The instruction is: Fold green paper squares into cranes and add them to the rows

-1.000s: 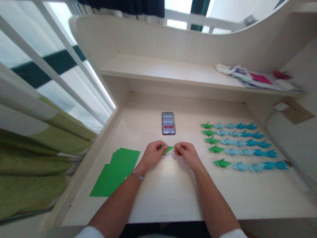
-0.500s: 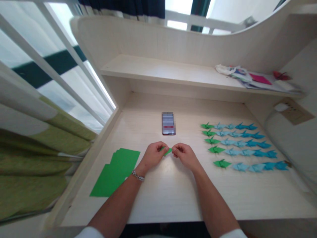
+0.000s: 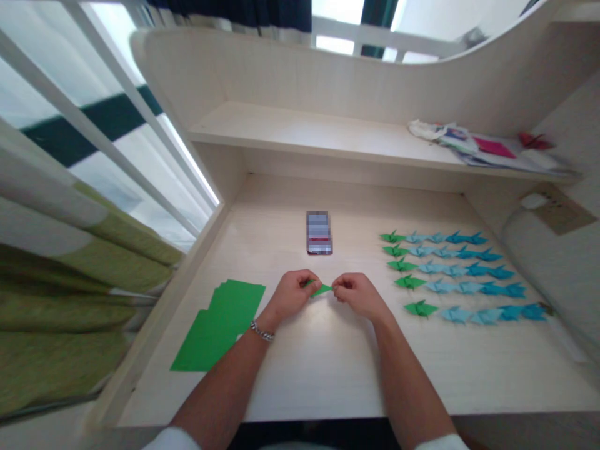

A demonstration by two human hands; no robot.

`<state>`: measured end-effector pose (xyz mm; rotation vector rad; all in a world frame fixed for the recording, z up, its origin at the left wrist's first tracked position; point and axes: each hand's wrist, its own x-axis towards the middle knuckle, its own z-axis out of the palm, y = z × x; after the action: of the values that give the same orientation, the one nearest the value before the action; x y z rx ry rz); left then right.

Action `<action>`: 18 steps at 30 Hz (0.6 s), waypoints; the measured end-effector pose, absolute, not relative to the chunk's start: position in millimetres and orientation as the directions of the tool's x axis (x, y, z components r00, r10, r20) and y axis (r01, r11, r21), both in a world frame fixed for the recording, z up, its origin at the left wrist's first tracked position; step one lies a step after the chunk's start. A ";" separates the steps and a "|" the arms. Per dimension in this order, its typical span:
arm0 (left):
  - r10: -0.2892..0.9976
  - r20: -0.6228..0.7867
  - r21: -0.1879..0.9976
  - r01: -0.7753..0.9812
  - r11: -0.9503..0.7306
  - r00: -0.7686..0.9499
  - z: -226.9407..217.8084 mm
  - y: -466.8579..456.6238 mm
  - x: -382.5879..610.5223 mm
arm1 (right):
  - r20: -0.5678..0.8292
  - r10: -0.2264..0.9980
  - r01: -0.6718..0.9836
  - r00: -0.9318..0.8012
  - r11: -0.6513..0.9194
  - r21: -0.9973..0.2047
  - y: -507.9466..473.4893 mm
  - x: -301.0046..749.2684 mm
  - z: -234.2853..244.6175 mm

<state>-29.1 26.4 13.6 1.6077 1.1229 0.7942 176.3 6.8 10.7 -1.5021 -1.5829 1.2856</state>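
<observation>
While the left hand (image 3: 294, 294) has barely shifted, the right hand (image 3: 359, 295) has drawn a little to the right over the last half second, so more of the small green paper (image 3: 321, 289) now shows between them. That piece is on the near side of the phone (image 3: 319, 232), almost straight below it from the wearer's place, held up at or just over the worktop (image 3: 304, 381); which of the two, I cannot tell. The left grip is clenched on its left part, thumb on top. The right grip is pinched together at its pointed right end and, as far as can be seen, grasps that tip. The change suggests that the paper is being pulled or smoothed along its point and is still being shaped, not finished with.

To the left of the phone and nearer the wearer lie loose green sheets (image 3: 229, 319), partly overlapping, with the left forearm and its bracelet (image 3: 261, 331) beside them. To the right of the phone, five rows of folded birds (image 3: 420, 309) run away from it, green first, then light blue, then deeper blue.
</observation>
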 end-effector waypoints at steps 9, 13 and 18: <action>0.954 -0.042 0.985 0.174 -0.010 0.295 12.1 26.9 -23.7 | -0.147 0.981 0.117 -0.127 -0.133 -0.984 10.1 157.9 6.1; 0.913 -0.037 0.969 0.236 -0.065 0.405 10.9 22.4 -21.2 | -0.126 0.983 0.208 -0.136 -0.096 -0.973 7.4 150.4 4.5; 0.879 -0.040 0.941 0.313 -0.126 0.475 12.0 18.8 -21.2 | -0.177 0.962 0.225 -0.209 -0.129 -0.966 6.3 154.1 8.7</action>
<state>-21.2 18.8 12.0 1.6802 1.0343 0.6784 154.1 6.3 8.7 -1.3688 -1.4638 1.3916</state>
